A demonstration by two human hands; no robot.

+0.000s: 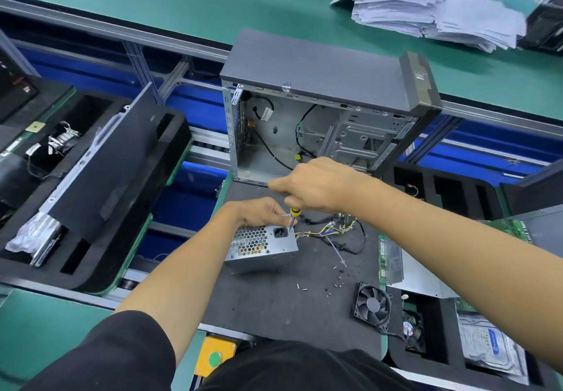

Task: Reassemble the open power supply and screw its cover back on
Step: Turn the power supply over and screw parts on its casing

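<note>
A green bench (182,3) runs across the back of an assembly line, and a dark mat (274,293) in front serves as the work surface. The open PC case (320,110) stands at the mat's far edge. Just in front of it the PSU (262,243) sits tilted on the mat, its wire bundle (332,229) trailing to the right. The left hand (262,212) grips the PSU's top edge. The right hand (320,186) is curled round a screwdriver (293,218) whose tip meets the corner by the socket; whether it sits in a screw is too small to tell. Loose screws (335,281) lie scattered near a fan (372,306). Because the PSU rests tilted, downward pressure may rock it, so the tip could slip and strip the head or jab the left fingers. A wire might also get pinched under the cover.
</note>
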